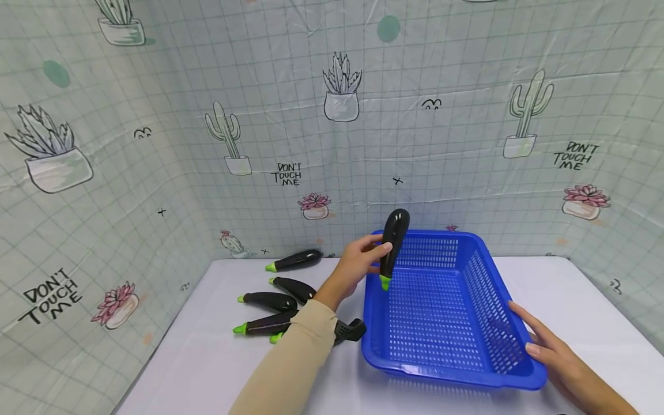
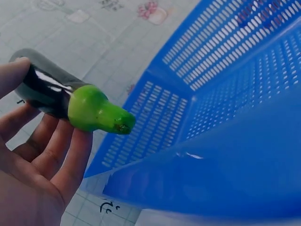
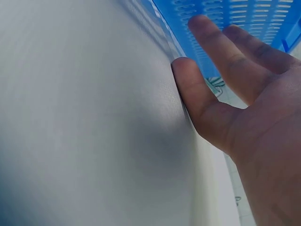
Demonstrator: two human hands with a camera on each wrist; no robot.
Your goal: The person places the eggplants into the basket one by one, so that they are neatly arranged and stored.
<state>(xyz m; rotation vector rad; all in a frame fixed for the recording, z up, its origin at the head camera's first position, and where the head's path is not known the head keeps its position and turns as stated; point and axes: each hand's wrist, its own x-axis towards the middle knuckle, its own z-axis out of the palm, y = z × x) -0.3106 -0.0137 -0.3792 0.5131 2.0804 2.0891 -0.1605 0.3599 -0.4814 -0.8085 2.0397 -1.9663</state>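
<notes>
A dark eggplant [image 1: 396, 227] with a green stem cap is pinched between the thumb and fingers of my left hand [image 1: 358, 262]. It stands tilted over the left side of a blue plastic basket [image 1: 374, 340], stem end down. In the left wrist view the green cap [image 2: 89, 108] points toward the basket wall [image 2: 141, 127]. My right hand [image 1: 562, 357] is at the basket's right side, thumb and fingers extended against the rim. The right wrist view shows those straight fingers [image 3: 230, 61] beside the blue slotted wall [image 3: 207, 47].
Left of the basket, several eggplants lie on the white table [image 1: 187, 357], one eggplant [image 1: 298, 260] at the back and another eggplant [image 1: 267, 301] nearer. My left sleeve [image 1: 298, 357] partly hides the group. Patterned cloth walls [image 1: 441, 155] enclose the table's back and sides.
</notes>
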